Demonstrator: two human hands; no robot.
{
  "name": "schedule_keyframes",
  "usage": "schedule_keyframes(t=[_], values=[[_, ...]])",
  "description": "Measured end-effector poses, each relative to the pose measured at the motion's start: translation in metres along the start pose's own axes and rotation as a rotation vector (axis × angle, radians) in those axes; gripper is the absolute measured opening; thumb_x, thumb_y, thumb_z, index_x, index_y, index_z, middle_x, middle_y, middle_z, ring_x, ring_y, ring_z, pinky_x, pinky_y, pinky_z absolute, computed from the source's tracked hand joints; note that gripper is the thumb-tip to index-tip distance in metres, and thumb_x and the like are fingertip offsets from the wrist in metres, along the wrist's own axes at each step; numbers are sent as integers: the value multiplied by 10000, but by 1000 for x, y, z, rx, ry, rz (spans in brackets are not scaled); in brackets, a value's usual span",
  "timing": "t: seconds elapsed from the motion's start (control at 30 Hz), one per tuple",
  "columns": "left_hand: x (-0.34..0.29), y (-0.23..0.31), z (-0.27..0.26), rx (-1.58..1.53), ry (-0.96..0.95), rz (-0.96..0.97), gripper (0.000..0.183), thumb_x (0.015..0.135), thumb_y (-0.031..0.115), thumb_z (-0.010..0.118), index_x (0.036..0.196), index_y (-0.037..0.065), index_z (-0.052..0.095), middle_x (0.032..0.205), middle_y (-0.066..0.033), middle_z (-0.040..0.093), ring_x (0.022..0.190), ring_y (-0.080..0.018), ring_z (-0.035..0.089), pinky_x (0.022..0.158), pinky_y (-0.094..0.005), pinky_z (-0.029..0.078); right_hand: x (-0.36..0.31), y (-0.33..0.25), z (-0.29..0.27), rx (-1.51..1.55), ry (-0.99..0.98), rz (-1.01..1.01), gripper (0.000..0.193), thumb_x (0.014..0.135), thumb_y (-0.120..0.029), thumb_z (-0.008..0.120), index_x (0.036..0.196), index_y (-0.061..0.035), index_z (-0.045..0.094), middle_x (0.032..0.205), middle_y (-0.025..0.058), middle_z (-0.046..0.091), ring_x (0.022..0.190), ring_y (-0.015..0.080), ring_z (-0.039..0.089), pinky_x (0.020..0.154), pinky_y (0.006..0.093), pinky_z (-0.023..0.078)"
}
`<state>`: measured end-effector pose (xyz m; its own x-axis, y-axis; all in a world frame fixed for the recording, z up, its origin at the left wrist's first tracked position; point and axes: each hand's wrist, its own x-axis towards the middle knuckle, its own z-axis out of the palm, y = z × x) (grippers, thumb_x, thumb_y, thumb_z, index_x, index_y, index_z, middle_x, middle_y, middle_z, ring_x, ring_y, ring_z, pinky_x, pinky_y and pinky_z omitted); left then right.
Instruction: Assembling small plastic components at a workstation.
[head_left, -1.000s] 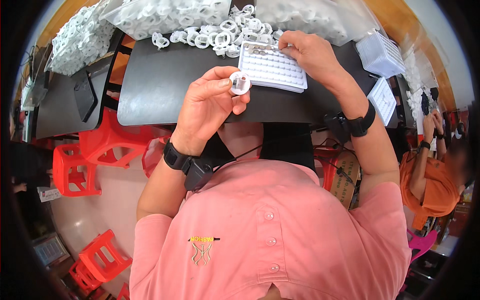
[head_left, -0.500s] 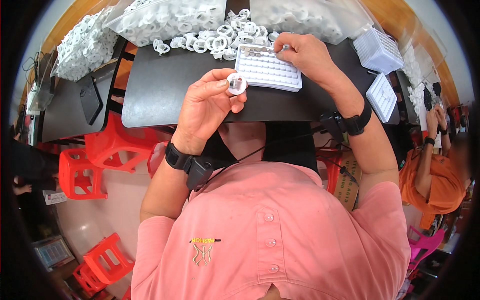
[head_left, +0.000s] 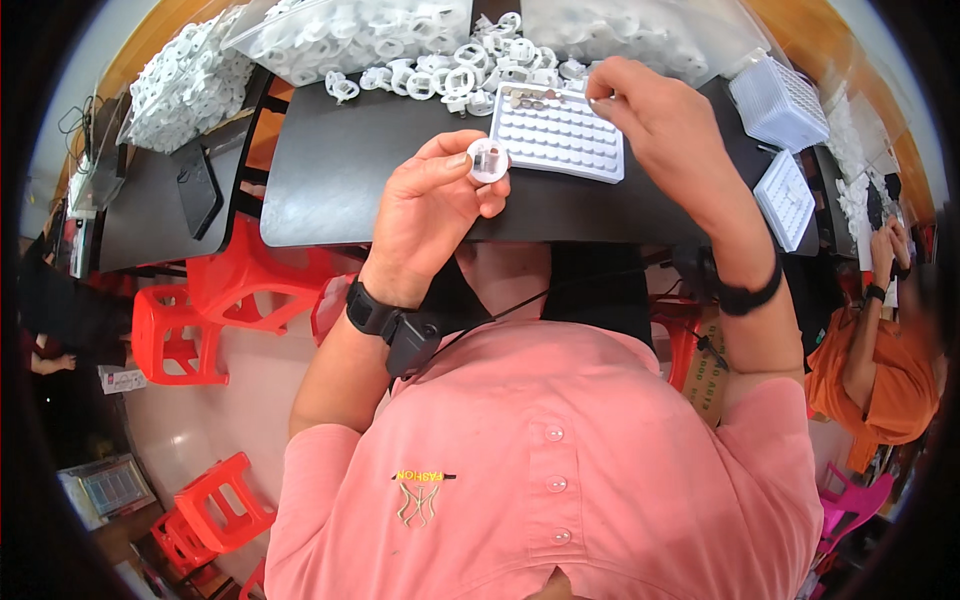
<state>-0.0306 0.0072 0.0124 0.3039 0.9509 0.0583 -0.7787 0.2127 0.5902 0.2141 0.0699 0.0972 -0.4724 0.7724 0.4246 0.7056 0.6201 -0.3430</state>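
Observation:
Between the thumb and fingers of my left hand (head_left: 428, 205) is a small round white plastic part (head_left: 488, 161), with an opening and some metal in its middle. My right hand (head_left: 665, 125) hovers over the far right corner of a white tray (head_left: 608, 172) with rows of small pockets. Its thumb and forefinger are pinched together; whatever is between them is too small to make out. Small silvery discs (head_left: 530, 98) lie in the far rows of the tray.
Loose white plastic parts (head_left: 460, 80) are heaped behind the tray, before clear bins (head_left: 350, 35) of similar ones. Stacked white trays (head_left: 780, 100) and a single tray (head_left: 785, 200) lie at right. A dark phone-like slab (head_left: 199, 195) rests at left. A co-worker in orange (head_left: 870, 370) sits at right.
My right hand has lifted and drawn back to the right from the discs in the tray. The left hand still holds the white part, now turned slightly. The whole view has shifted a little.

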Motion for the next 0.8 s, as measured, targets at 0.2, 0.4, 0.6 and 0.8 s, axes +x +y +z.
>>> schedule_keyframes(t=[0.2,0.4,0.6,0.8], values=[[6,-6,19,-93,207,120,300,932,96,619,1205,-19,577,1077,-171,663,950,-292,662,841,-384,525,-29,-70,28,746,-274,18,97,864,-124,619,905,-37,626,760,156,647,701,331,641,651,411,486],[4,0,21,-95,196,100,309,945,99,609,1227,-10,547,1094,-170,656,970,-296,663,879,-407,555,-32,-91,72,907,-167,247,84,831,-91,640,862,-13,643,693,121,624,627,228,602,597,348,463],[1,-1,20,-107,156,103,327,947,111,631,1241,-7,549,1081,-158,663,970,-273,664,873,-387,555,-33,-87,71,1009,-170,191,130,822,-55,654,937,-10,694,694,113,626,619,188,595,602,312,472],[-1,-5,20,-65,269,128,325,943,105,643,1241,-7,577,1092,-134,673,981,-228,664,881,-366,549,-36,-88,77,978,-216,176,116,836,-54,633,935,-12,676,760,141,654,667,256,628,632,350,486]])
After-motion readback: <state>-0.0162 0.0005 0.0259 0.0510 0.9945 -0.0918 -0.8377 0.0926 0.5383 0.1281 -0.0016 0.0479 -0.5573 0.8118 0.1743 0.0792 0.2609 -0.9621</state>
